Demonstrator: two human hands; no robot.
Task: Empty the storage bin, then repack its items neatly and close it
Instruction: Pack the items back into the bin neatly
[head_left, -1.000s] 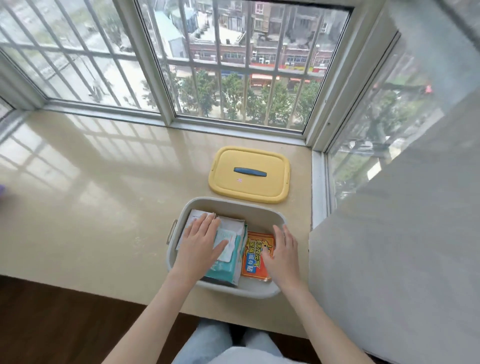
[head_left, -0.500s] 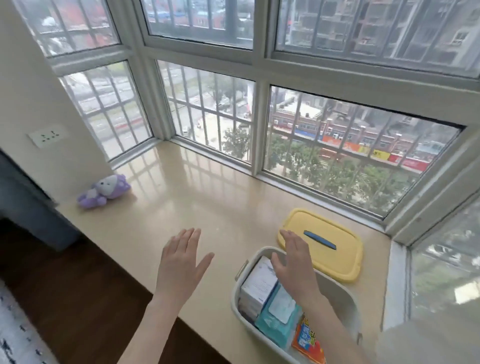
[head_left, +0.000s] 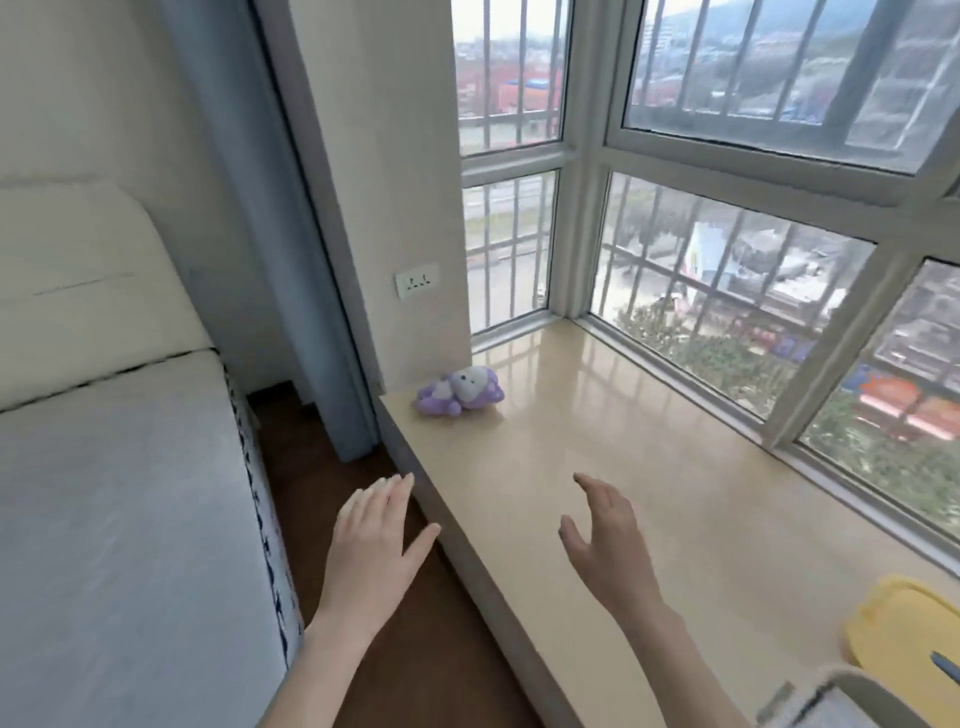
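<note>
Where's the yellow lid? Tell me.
In the head view, the yellow lid lies on the sill at the far right, just behind the bin, right of the right hand.

bright daylight from windows (head_left: 727, 260) | sill (head_left: 597, 415) glare | motion blur | wide-angle bending

2 hands (head_left: 371, 545), 1 bin (head_left: 862, 696), 1 lid (head_left: 904, 629), 1 plush toy (head_left: 460, 389)
</note>
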